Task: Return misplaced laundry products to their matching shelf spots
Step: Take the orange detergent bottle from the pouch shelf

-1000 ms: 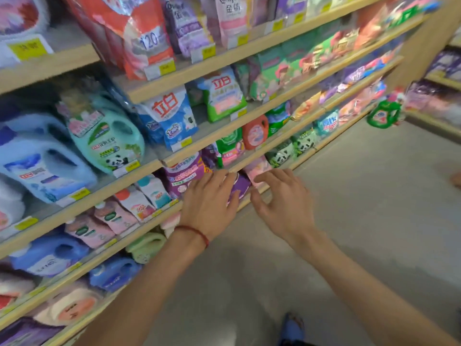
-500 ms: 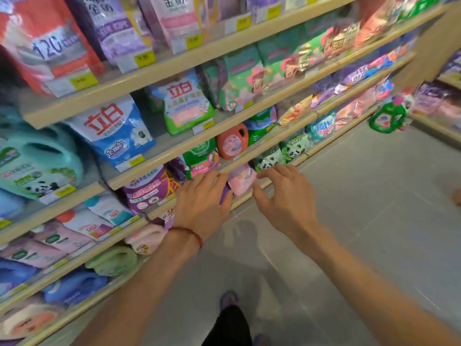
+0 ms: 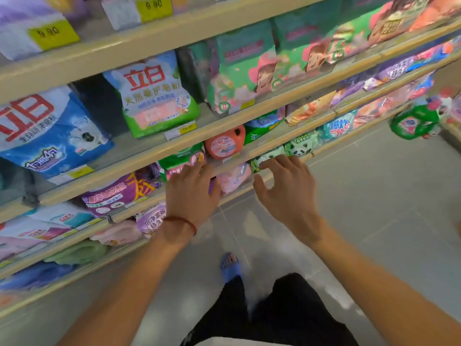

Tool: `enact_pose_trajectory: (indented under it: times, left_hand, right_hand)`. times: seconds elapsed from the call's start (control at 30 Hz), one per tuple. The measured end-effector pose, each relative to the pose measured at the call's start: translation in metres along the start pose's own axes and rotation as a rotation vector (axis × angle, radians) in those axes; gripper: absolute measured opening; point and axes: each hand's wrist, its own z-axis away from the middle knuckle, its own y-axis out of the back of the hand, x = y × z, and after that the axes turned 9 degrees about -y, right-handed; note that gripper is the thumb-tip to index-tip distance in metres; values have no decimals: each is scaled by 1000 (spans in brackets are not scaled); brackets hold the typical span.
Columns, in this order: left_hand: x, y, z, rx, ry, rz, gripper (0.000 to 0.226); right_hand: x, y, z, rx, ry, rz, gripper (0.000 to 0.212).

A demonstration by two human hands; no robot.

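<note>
So it's a long run of shelves (image 3: 159,151) packed with laundry stuff, bags up top and bottles lower down, all facing out with price tags on the edges so you can match product to spot. Biggest things nearby are the blue bag (image 3: 47,131) and the green bag (image 3: 157,96), standing upright on the same shelf. One level down there's an orange bottle (image 3: 225,143) squeezed between green packs, which looks like the odd one out to me, though that's a guess.

Below that sits a pink pack (image 3: 234,179), right between both hands, with a purple bag (image 3: 117,192) off to its left. My bet is the pink pack is what's being sorted, since both hands are closing in on it.

Left hand (image 3: 190,196) is flat, fingers together, laid against the shelf edge just left of the pink pack, probably steadying or sliding things aside. Right hand (image 3: 284,191) has a spread, curled grip, fingertips on the panda pack (image 3: 298,147) edge, thumb out, holding nothing yet. Neither hand actually has anything pinched.
</note>
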Motion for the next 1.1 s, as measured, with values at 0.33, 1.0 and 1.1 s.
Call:
enact_pose_trajectory:
  times: [0.33, 1.0, 1.1]
  left_hand:
    - [40, -60, -57, -76, 341, 83, 34]
    - [34, -273, -138, 126, 673, 430, 72]
    - [14, -298, -158, 235, 664, 560, 80]
  right_hand:
    - [69, -67, -93, -230, 169, -126, 23]
    - [147, -288, -191, -374, 283, -304, 45]
    - [142, -320, -212, -404, 288, -414, 54]
